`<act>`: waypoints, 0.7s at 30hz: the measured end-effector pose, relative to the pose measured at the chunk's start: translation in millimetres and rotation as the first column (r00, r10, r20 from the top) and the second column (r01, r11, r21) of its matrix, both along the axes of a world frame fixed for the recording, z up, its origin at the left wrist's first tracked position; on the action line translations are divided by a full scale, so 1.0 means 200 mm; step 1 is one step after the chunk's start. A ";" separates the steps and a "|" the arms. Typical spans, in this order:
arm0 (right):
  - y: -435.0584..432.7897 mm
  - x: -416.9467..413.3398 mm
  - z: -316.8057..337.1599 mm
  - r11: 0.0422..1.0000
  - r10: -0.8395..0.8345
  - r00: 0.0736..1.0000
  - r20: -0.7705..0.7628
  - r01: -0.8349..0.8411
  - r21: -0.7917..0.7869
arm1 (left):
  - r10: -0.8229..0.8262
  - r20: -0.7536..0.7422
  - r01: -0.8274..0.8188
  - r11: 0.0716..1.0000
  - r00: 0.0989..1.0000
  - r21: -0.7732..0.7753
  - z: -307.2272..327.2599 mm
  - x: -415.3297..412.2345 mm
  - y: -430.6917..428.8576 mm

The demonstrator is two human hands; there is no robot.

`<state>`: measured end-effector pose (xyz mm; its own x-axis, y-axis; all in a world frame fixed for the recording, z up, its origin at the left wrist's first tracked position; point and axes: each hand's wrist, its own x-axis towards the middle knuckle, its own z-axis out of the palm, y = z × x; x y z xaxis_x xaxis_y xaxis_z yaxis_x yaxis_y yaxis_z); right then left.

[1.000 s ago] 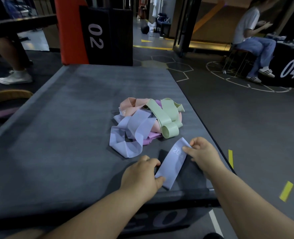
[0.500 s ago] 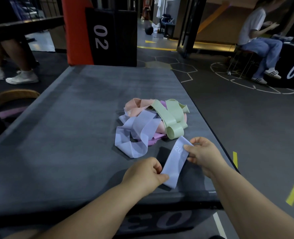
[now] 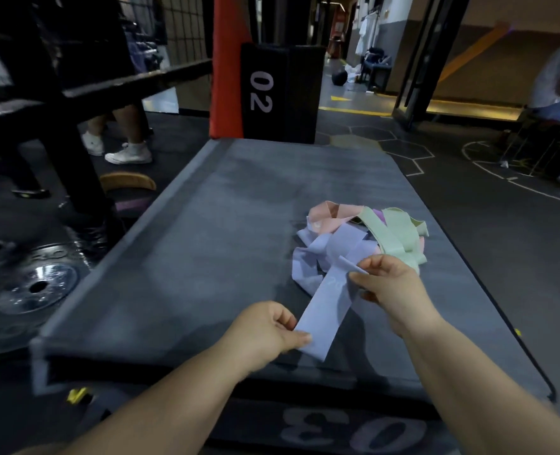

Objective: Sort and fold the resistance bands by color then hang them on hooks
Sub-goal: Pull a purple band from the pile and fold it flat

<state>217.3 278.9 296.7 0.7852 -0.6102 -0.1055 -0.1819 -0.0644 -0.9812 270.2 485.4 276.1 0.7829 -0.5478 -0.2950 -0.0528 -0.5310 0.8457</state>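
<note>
grey platform [image 3: 206,257] marked 03 | pile of bands [image 3: 370,234]: pink, green, lavender, tangled at its right side | lavender band [image 3: 327,307]: held flat just in front of the pile | left hand [image 3: 262,333]: pinches near end | right hand [image 3: 393,287]: pinches far end | tip: bring the 2 ends together squarely, edges aligned, for an even fold
</note>
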 end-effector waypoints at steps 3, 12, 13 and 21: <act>0.16 0.14 0.02 0.995 0.027 1.000 -0.014 -0.028 -0.096 | 0.102 0.011 -0.102 0.995 0.995 -0.012 0.02 0.04 0.16; 0.75 0.59 -0.02 0.969 0.205 0.977 -0.063 -0.212 -0.127 | 0.311 0.233 -0.350 0.925 0.921 0.149 0.00 0.18 0.70; 0.80 0.63 -0.04 0.966 0.219 0.972 -0.087 -0.228 -0.117 | 0.330 0.246 -0.371 0.918 0.911 0.143 -0.01 0.20 0.75; 1.11 0.87 -0.11 0.916 0.275 0.936 -0.220 -0.325 -0.236 | 0.405 0.352 -0.497 0.837 0.844 0.228 -0.06 0.29 0.99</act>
<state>391.5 500.1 275.1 0.9186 -0.3738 -0.1285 -0.2832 -0.3956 -0.8737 327.3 682.9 263.5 0.9926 -0.0334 -0.1168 0.0477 -0.7769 0.6279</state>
